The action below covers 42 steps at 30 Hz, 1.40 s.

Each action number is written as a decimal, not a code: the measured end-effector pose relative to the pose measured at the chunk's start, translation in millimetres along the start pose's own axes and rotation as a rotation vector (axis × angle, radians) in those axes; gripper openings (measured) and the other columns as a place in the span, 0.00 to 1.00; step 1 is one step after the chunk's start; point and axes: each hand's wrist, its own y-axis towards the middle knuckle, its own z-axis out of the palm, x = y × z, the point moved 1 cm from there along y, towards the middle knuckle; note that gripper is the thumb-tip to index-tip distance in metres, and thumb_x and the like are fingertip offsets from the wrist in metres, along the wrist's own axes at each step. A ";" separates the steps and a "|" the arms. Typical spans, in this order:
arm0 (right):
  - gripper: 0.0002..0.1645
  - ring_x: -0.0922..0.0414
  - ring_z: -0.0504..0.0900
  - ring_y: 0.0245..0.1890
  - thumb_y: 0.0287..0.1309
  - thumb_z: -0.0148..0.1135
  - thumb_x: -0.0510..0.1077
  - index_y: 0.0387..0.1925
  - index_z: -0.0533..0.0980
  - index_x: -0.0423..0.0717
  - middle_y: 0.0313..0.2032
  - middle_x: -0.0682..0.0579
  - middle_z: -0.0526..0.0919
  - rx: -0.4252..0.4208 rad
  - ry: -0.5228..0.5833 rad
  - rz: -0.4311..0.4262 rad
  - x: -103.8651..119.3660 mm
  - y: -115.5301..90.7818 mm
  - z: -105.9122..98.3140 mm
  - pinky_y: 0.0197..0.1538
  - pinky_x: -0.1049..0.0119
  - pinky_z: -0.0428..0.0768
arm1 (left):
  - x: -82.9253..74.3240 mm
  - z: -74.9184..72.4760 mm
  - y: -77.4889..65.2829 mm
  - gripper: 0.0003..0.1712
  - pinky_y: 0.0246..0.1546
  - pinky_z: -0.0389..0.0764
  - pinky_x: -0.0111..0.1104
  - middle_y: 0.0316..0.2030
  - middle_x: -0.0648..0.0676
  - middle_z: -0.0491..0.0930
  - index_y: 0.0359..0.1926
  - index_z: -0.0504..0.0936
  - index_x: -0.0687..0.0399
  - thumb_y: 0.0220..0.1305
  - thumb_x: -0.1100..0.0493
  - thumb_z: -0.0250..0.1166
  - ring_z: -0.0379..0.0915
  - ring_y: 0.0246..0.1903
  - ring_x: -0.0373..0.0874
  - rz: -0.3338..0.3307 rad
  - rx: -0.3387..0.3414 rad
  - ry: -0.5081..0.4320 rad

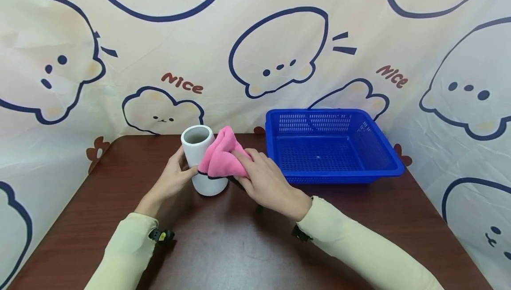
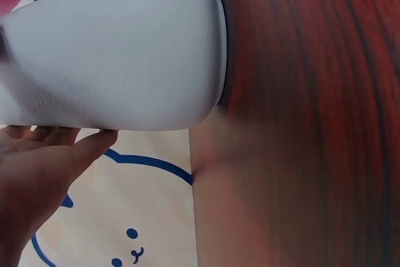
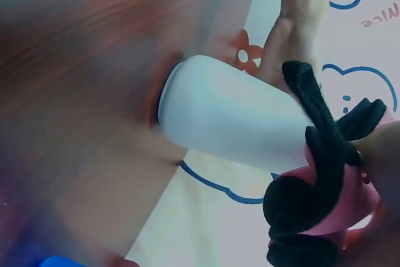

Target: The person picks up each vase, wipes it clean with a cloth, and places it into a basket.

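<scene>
A white vase (image 1: 205, 185) with an open round mouth stands on the brown table, left of the middle. My left hand (image 1: 175, 174) holds its left side, the thumb at the front and the fingers partly hidden behind; in the left wrist view the fingers (image 2: 59, 136) lie along the vase wall. In my right hand (image 1: 267, 181) is a bunched pink cloth (image 1: 223, 154) with dark edging, pressed against the upper right of the vase. Dark folds of the cloth (image 3: 306, 201) hang by the vase in the right wrist view.
A blue plastic basket (image 1: 335, 179) with perforated walls sits at the back right of the brown table (image 1: 247, 254). Cream sheeting (image 1: 255, 59) printed with blue cartoon outlines rises behind the table and along both sides.
</scene>
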 end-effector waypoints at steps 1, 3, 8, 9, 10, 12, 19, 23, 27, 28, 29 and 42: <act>0.29 0.53 0.78 0.47 0.63 0.59 0.51 0.64 0.66 0.56 0.55 0.50 0.77 -0.003 0.002 0.001 0.3 2.1 -0.6 0.48 0.60 0.78 | 0.1 -0.2 0.2 0.42 0.63 0.69 0.55 0.66 0.56 0.65 0.73 0.53 0.41 0.64 0.57 0.64 0.65 0.61 0.49 0.000 0.001 -0.001; 0.29 0.53 0.77 0.47 0.64 0.59 0.51 0.65 0.66 0.57 0.55 0.51 0.76 -0.006 0.004 0.004 0.9 5.9 -1.3 0.47 0.60 0.78 | 0.2 -0.3 0.6 0.42 0.63 0.70 0.54 0.66 0.56 0.66 0.73 0.53 0.41 0.64 0.57 0.65 0.65 0.61 0.48 0.001 0.006 -0.004; 0.32 0.55 0.76 0.47 0.64 0.58 0.53 0.68 0.63 0.58 0.56 0.52 0.76 0.005 0.018 0.013 3.7 14.1 -1.0 0.46 0.63 0.77 | 0.2 -0.7 0.6 0.42 0.61 0.73 0.46 0.66 0.53 0.66 0.73 0.52 0.39 0.64 0.55 0.64 0.65 0.62 0.45 -0.003 0.018 0.013; 0.32 0.56 0.76 0.47 0.65 0.58 0.53 0.68 0.62 0.59 0.56 0.52 0.76 0.011 0.022 0.016 4.4 15.5 -0.6 0.46 0.63 0.77 | 0.4 -1.0 0.4 0.42 0.60 0.74 0.42 0.66 0.53 0.65 0.73 0.52 0.39 0.64 0.55 0.64 0.65 0.62 0.45 -0.002 0.019 0.019; 0.33 0.56 0.75 0.47 0.65 0.57 0.53 0.69 0.62 0.59 0.55 0.53 0.75 0.020 0.022 0.019 4.9 16.9 -0.1 0.47 0.64 0.76 | 0.5 -1.2 0.2 0.42 0.60 0.74 0.38 0.67 0.53 0.65 0.73 0.52 0.39 0.65 0.55 0.64 0.65 0.62 0.45 0.000 0.021 0.023; 0.33 0.56 0.74 0.47 0.66 0.57 0.53 0.70 0.60 0.60 0.55 0.53 0.75 0.041 0.022 0.029 5.9 19.3 0.8 0.47 0.63 0.76 | 0.9 -1.6 -0.3 0.42 0.57 0.74 0.31 0.67 0.53 0.64 0.74 0.52 0.40 0.65 0.56 0.63 0.65 0.62 0.45 0.003 0.024 0.031; 0.30 0.55 0.74 0.49 0.67 0.54 0.54 0.68 0.61 0.61 0.57 0.53 0.74 0.078 -0.011 0.040 7.3 24.2 3.0 0.48 0.61 0.77 | 1.4 -2.1 -1.3 0.41 0.56 0.73 0.27 0.67 0.52 0.64 0.73 0.52 0.41 0.66 0.56 0.62 0.65 0.61 0.44 0.009 0.026 0.045; 0.28 0.55 0.75 0.48 0.68 0.53 0.54 0.67 0.62 0.62 0.56 0.53 0.74 0.077 -0.019 0.038 6.9 25.6 3.3 0.47 0.61 0.77 | 1.0 -1.7 -1.1 0.40 0.58 0.74 0.31 0.67 0.52 0.65 0.73 0.52 0.41 0.66 0.56 0.62 0.65 0.61 0.44 0.015 0.023 0.051; 0.27 0.55 0.75 0.48 0.69 0.52 0.55 0.67 0.62 0.62 0.56 0.53 0.74 0.089 -0.025 0.045 5.6 26.5 4.6 0.47 0.61 0.77 | 0.6 -1.1 -0.6 0.40 0.60 0.74 0.40 0.66 0.52 0.65 0.73 0.53 0.40 0.66 0.56 0.63 0.66 0.61 0.44 0.017 0.021 0.049; 0.27 0.55 0.75 0.48 0.69 0.52 0.55 0.67 0.62 0.62 0.56 0.53 0.74 0.095 -0.025 0.048 5.2 26.6 5.6 0.48 0.61 0.77 | 0.7 -1.1 -0.7 0.40 0.59 0.74 0.41 0.66 0.52 0.65 0.73 0.53 0.40 0.66 0.56 0.63 0.66 0.61 0.43 0.017 0.020 0.048; 0.27 0.55 0.74 0.49 0.68 0.52 0.55 0.67 0.62 0.62 0.57 0.53 0.74 0.101 -0.025 0.051 4.9 26.6 6.3 0.49 0.60 0.77 | 0.9 -1.1 -0.9 0.40 0.59 0.74 0.41 0.65 0.52 0.66 0.73 0.53 0.40 0.66 0.56 0.63 0.66 0.60 0.43 0.016 0.019 0.049; 0.27 0.55 0.74 0.48 0.69 0.51 0.55 0.67 0.62 0.63 0.56 0.53 0.74 0.144 -0.016 0.075 1.3 24.0 15.1 0.48 0.61 0.77 | 2.1 -0.2 -0.5 0.40 0.60 0.73 0.48 0.65 0.53 0.65 0.73 0.53 0.41 0.66 0.56 0.63 0.66 0.60 0.43 0.027 0.016 0.037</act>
